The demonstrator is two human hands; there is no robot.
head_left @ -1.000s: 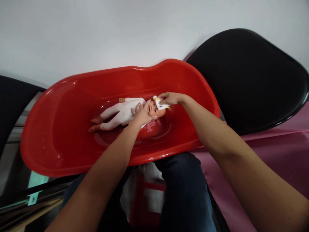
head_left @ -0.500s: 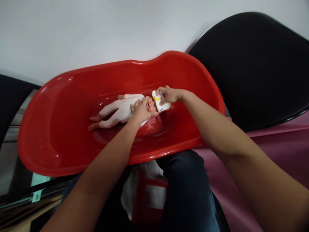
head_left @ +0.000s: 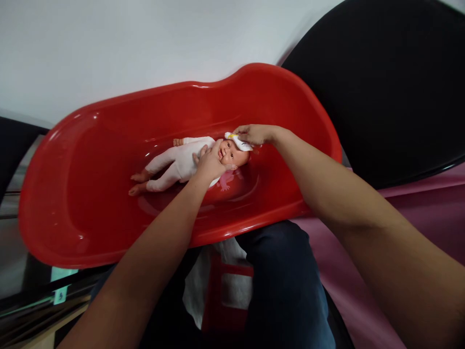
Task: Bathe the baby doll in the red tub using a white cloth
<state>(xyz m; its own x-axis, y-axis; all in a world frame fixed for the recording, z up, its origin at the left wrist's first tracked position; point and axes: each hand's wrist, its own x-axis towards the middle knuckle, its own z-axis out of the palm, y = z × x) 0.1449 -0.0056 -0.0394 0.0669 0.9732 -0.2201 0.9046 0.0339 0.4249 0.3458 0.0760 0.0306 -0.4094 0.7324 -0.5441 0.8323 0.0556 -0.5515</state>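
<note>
While the right hand (head_left: 254, 134) wipes a folded white cloth (head_left: 238, 141) across the forehead of a baby doll (head_left: 181, 162), its grip is closed on the cloth, fingers curled over it. Left hand (head_left: 209, 164) lies open on the doll's chin and chest, grasping nothing. Doll is on its back inside a red plastic baby tub (head_left: 145, 94). Tub overlaps a black seat (head_left: 378, 87); pink sheet (head_left: 425, 203) at right; dark jeans (head_left: 286, 276) and a red stool (head_left: 232, 270) below near rim.

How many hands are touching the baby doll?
2: the left hand cups the doll at the chin; the right hand holds a white cloth to its forehead.
</note>
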